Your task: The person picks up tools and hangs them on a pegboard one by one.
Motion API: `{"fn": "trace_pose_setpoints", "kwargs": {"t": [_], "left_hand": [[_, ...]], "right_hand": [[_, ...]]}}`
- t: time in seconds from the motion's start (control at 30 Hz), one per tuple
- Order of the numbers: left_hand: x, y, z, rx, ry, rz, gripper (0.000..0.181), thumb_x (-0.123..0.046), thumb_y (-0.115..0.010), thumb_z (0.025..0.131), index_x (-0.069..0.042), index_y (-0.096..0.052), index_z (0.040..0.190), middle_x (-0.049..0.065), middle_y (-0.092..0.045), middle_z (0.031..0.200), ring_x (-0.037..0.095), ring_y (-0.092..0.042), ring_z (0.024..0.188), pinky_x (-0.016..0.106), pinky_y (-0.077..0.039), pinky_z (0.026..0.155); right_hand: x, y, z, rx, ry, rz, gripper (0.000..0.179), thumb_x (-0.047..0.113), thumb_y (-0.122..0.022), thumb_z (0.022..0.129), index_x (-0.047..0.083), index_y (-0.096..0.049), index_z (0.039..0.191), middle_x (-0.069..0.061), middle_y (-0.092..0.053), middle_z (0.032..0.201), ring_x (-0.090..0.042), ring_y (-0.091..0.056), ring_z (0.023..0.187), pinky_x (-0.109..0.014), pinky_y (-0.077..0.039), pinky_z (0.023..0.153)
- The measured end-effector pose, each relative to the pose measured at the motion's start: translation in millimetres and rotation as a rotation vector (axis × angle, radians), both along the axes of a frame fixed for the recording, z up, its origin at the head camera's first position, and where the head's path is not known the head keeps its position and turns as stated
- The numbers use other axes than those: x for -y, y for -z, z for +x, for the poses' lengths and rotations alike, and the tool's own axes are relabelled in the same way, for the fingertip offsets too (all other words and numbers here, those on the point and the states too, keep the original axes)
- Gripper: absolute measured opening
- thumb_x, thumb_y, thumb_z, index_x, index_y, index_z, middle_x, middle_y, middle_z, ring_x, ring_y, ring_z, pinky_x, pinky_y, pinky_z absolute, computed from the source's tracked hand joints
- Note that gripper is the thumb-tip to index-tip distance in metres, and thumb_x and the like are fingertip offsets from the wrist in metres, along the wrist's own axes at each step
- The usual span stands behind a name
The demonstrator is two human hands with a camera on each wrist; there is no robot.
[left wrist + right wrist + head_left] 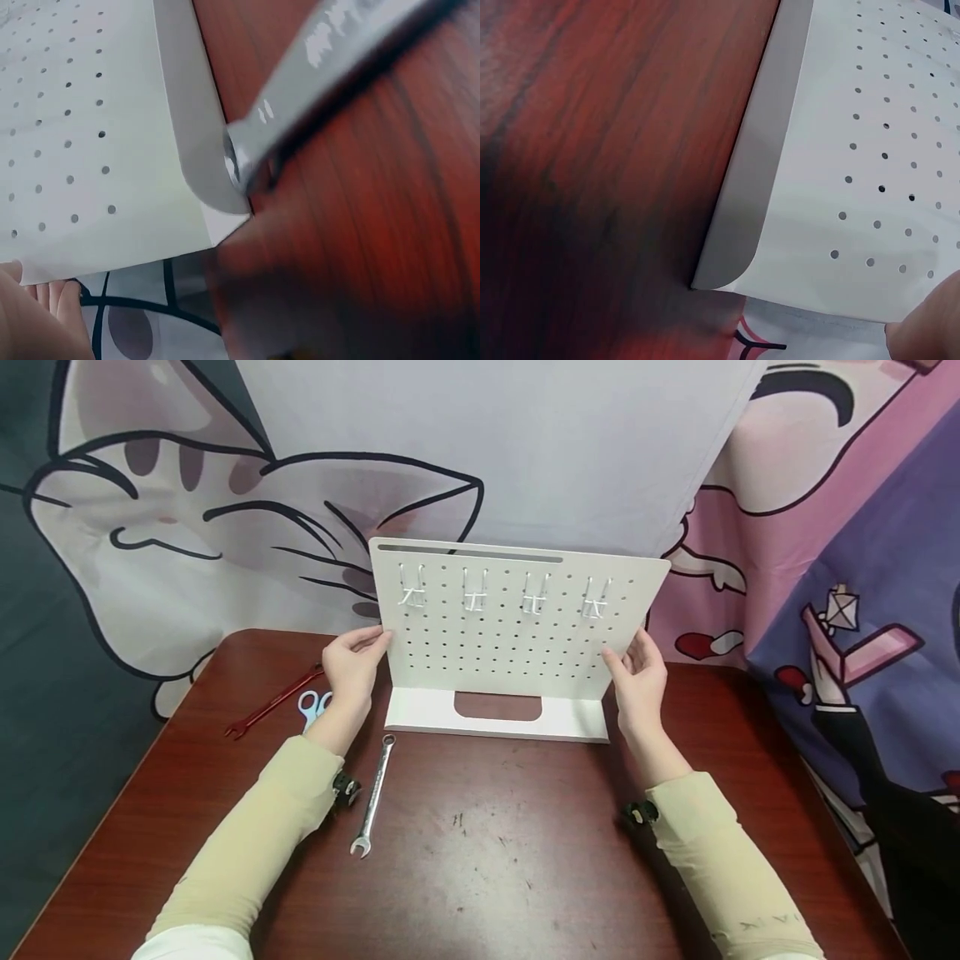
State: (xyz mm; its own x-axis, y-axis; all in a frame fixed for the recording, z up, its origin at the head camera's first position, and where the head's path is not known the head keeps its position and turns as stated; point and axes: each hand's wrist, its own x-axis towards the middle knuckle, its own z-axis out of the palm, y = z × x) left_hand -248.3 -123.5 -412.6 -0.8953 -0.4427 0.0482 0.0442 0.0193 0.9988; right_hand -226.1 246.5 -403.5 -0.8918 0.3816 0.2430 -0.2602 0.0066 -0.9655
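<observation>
A white pegboard (pixel 517 643) stands upright on its flat base (pixel 420 710) on the table, with several white wire hooks (pixel 534 602) in its upper rows of holes. My left hand (pixel 354 664) holds its left edge, thumb on the front and fingers behind. On the opposite edge my right hand (pixel 637 681) grips it the same way, with the thumb (pixel 930 330) on the front face. Close to the base's left front corner lies a silver combination wrench (pixel 375 797); its ring end comes right up to the base in the left wrist view.
Left of the board, a red wrench (pixel 273 700) lies on the brown table (pixel 480 860). Scissors with light blue handles (pixel 311 706) are partly hidden by my left forearm. Behind the table hangs a cloth printed with cartoon figures (pixel 570 452).
</observation>
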Motion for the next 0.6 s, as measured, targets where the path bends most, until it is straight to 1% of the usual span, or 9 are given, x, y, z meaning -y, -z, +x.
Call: {"fn": "trace_pose_setpoints", "kwargs": {"t": [0.07,0.17,0.3,0.37,0.47,0.53,0.6], "left_hand": [[3.3,-0.9,1.6,0.010,0.013,-0.016,0.031,-0.012,-0.081,0.095,0.004,-0.078,0.121,0.023,-0.077,0.121,-0.006,-0.069,0.085,0.019,-0.060,0.094],[6.6,-2.7,3.7,0.027,0.050,-0.026,0.032,-0.014,-0.082,0.094,0.003,-0.078,0.122,0.018,-0.079,0.118,-0.007,-0.069,0.087,0.020,-0.060,0.096],[9.3,-6.3,6.4,0.036,0.096,-0.017,0.035,-0.014,-0.081,0.095,0.003,-0.076,0.124,0.002,-0.079,0.107,-0.006,-0.070,0.090,0.019,-0.060,0.097],[10.4,-7.9,8.0,0.034,0.104,-0.010,0.035,-0.014,-0.081,0.095,0.003,-0.076,0.125,-0.007,-0.076,0.100,-0.006,-0.070,0.090,0.019,-0.059,0.097],[11.0,-8.2,9.7,0.028,0.104,-0.004,0.035,-0.013,-0.080,0.095,0.004,-0.075,0.126,-0.015,-0.075,0.092,-0.006,-0.070,0.089,0.017,-0.059,0.095],[11.0,-7.1,10.2,0.026,0.098,-0.001,0.035,-0.012,-0.080,0.095,0.004,-0.075,0.126,-0.019,-0.074,0.088,-0.007,-0.070,0.088,0.015,-0.059,0.093],[10.7,-5.3,10.1,0.021,0.092,0.010,0.035,-0.011,-0.080,0.095,0.004,-0.075,0.126,-0.019,-0.075,0.087,-0.006,-0.071,0.088,0.014,-0.059,0.092]], "right_hand": [[0.2,-0.3,-1.0,0.007,-0.002,0.026,0.062,-0.008,-0.066,0.098,-0.001,-0.048,0.156,-0.023,-0.055,0.153,-0.022,-0.054,0.138,-0.038,-0.037,0.128],[-1.4,-0.3,-0.4,0.010,0.002,0.073,0.062,-0.007,-0.067,0.098,-0.001,-0.047,0.156,-0.022,-0.055,0.152,-0.022,-0.054,0.138,-0.038,-0.037,0.128],[-7.6,-0.6,0.6,0.000,-0.013,0.167,0.064,-0.003,-0.069,0.098,0.001,-0.046,0.157,-0.020,-0.057,0.153,-0.023,-0.054,0.139,-0.039,-0.037,0.128],[-12.1,-2.0,0.6,-0.007,-0.021,0.221,0.066,-0.001,-0.071,0.097,0.001,-0.045,0.158,-0.018,-0.056,0.155,-0.024,-0.054,0.141,-0.040,-0.037,0.128],[-19.9,-6.2,0.3,-0.033,-0.016,0.282,0.070,-0.001,-0.073,0.096,0.000,-0.042,0.160,-0.018,-0.053,0.160,-0.028,-0.051,0.148,-0.044,-0.035,0.129],[-25.3,-11.8,0.9,-0.045,0.010,0.354,0.072,-0.001,-0.073,0.096,-0.001,-0.041,0.160,-0.017,-0.051,0.162,-0.028,-0.049,0.151,-0.044,-0.034,0.130],[-30.7,-18.9,1.8,-0.070,0.042,0.436,0.072,0.000,-0.074,0.095,-0.002,-0.042,0.159,-0.017,-0.052,0.162,-0.029,-0.048,0.151,-0.041,-0.035,0.130]]}}
